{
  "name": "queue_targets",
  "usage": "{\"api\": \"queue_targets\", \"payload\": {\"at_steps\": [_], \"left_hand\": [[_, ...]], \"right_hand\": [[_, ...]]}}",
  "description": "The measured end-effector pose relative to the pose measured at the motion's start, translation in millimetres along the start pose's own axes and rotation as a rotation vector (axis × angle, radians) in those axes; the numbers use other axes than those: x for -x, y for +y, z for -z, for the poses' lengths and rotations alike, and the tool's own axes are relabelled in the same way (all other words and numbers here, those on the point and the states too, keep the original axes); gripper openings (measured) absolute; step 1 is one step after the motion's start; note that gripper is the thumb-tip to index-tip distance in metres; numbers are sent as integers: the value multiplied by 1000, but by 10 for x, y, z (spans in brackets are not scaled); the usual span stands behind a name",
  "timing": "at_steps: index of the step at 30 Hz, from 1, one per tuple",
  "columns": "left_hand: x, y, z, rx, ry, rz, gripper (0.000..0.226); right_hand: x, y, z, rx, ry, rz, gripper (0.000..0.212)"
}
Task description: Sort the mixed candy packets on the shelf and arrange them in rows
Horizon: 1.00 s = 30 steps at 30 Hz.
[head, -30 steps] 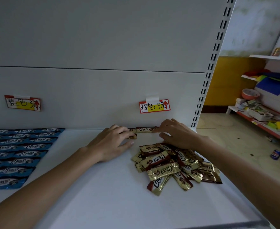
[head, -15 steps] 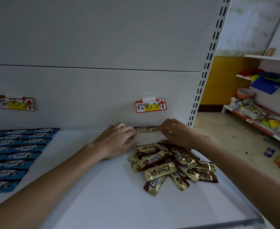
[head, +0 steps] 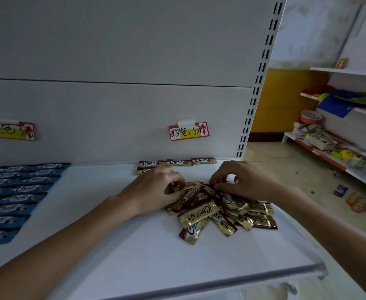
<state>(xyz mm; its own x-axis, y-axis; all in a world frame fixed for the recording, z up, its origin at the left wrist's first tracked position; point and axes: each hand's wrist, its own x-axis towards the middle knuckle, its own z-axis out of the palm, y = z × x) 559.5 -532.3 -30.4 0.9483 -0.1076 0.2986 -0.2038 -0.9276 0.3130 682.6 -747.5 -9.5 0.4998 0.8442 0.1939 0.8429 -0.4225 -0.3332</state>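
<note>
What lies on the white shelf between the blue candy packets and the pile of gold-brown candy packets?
In the head view, the left hand and its forearm, over bare white metal shelf.

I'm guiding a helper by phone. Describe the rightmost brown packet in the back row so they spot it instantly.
On the white back panel, find the right-hand red-and-yellow label. Directly below, three brown packets line the back edge of the shelf. Yours is the rightmost packet, the one nearest the slotted upright.
</note>
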Motion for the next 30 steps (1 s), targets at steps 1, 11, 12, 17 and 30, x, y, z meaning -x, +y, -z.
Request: {"api": "queue_targets", "payload": {"at_steps": [1,11,12,17,30], "left_hand": [[13,5,12,4,2,2,24],[210,0,139,106,-15,29,16],[228,0,142,104,-15,31,16],[328,13,170,151,28,98,21],[667,226,65,-94,-99,163,74]], "right_hand": [[18,-13,-9,-4,4,4,19],[92,-179,-166,23,68,62,19],[112,-201,-187,31,89,64,19],[141,-348,-319,22,171,-6,19],[292,-814,-433,65,-141,-95,59]]}}
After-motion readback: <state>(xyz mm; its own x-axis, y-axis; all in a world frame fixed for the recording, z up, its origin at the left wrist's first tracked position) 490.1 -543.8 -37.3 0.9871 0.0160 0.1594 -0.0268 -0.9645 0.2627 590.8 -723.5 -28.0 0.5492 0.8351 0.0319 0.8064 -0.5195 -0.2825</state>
